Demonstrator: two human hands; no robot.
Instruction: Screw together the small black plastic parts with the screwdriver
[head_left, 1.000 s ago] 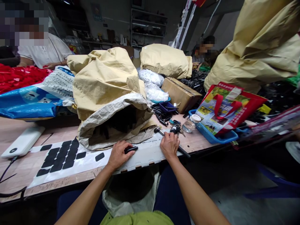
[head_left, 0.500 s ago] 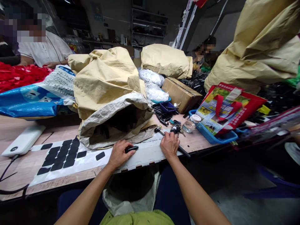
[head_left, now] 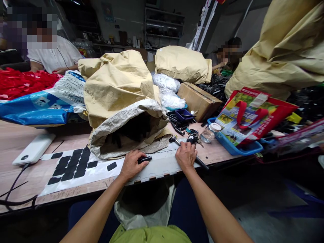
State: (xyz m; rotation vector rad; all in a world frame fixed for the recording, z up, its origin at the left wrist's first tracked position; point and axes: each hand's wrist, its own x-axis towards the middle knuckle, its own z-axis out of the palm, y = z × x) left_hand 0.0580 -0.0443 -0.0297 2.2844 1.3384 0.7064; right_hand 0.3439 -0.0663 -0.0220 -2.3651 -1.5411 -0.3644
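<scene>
My left hand rests on the white board at the table's front edge, its fingers closed on a small black tube-like piece. Just beyond it gapes the mouth of a tan woven sack, with dark pieces inside that I cannot make out. To the right, my right hand is wrapped round a hammer lying on the table. Its metal head shows past the fingers and its black handle reaches toward the edge. Keys and a small dark bottle lie close beyond that hand.
Black square stickers on a white sheet and a white power bank lie at left. Right of my hands stand a clear jar and a blue tray under a printed bag. An open sack hangs between my knees.
The view has turned slightly left, so everything appears shifted to the right. Both hands keep their places and their holds.
</scene>
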